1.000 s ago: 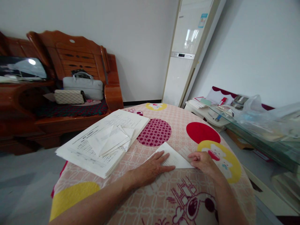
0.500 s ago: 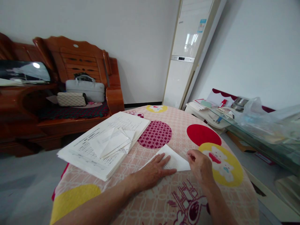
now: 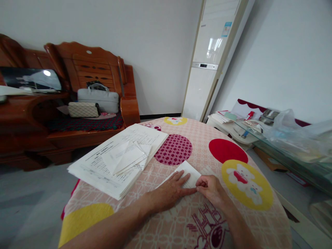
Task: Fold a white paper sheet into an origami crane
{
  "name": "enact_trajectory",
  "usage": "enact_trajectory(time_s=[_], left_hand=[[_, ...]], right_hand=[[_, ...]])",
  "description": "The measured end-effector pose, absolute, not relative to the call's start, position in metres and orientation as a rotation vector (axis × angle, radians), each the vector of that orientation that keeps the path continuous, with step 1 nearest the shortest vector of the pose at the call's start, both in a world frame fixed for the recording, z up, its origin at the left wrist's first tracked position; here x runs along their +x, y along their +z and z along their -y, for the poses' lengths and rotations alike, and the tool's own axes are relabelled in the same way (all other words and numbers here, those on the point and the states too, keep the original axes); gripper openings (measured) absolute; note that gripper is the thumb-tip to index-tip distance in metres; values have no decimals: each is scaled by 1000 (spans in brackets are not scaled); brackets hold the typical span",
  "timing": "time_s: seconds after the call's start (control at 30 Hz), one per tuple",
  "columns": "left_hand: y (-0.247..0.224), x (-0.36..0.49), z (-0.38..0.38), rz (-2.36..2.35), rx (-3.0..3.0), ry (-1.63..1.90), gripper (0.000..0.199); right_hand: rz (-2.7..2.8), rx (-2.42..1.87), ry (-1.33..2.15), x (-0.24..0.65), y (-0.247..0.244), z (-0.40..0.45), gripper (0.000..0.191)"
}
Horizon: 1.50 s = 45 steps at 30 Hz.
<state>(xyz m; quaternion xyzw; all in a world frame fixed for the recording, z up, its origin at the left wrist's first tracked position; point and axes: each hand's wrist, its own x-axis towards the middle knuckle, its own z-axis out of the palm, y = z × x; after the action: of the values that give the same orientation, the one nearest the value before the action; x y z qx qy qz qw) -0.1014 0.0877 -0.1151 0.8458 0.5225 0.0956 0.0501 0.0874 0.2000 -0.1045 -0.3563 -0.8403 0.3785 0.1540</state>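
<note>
On a round table (image 3: pixel 199 133), a folded white paper (image 3: pixel 191 171) is lying right of the printed stack (image 3: pixel 94 169); smaller folded papers (image 3: pixel 127 157) are resting atop that stack. The left hand (image 3: pixel 169 192), fingers spread, is pressing the folded white paper, gripping nothing; the right hand (image 3: pixel 212 189), farther from the stack, is pinching its right edge, grip closed

Gray bag (image 3: pixel 107 99) on wdn. chair (image 3: pixel 101 69); poss. pot (image 3: pixel 269 114).
</note>
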Motion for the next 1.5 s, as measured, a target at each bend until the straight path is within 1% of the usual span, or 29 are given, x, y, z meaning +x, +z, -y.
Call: enact_trajectory(time_s=[0.13,0.33,0.57,0.7,0.77,0.83,0.9,0.93,1.07,1.17,1.5], left_hand=[[-116,-101,-88,-1614,2550,309,64],[-115,-101,-87,-1611,2522,289,66],[-115,-102,-87,-1586,2501,312,66],[-118,-103,-87,-1585,2516,329,65],[-120,-104,-87,-1588,2528,345,65],[-122,-104,-87,-1594,2537,354,66],[-123,-104,-88,-1600,2541,353,65],[-124,-104,-88,-1601,2543,349,65],[-122,-103,-88,-1589,2565,348,61],[-121,-103,-88,-1596,2565,350,61],[-126,-103,-88,-1596,2606,374,61]], right_hand=[[2426,-1083,1052,93,-100,-202,9],[2477,-1204,944,101,-100,-211,10],[2510,-1337,838,142,-102,-236,13],[2394,-1503,461,156,-103,-248,15],[2349,-1434,388,148,-102,-247,14],[2388,-1238,530,133,-102,-242,18],[2411,-1136,683,114,-103,-234,23],[2424,-1121,694,105,-104,-231,21],[2427,-1243,580,86,-106,-228,24],[2423,-1256,516,80,-105,-231,20],[2362,-1242,832,68,-107,-232,11]])
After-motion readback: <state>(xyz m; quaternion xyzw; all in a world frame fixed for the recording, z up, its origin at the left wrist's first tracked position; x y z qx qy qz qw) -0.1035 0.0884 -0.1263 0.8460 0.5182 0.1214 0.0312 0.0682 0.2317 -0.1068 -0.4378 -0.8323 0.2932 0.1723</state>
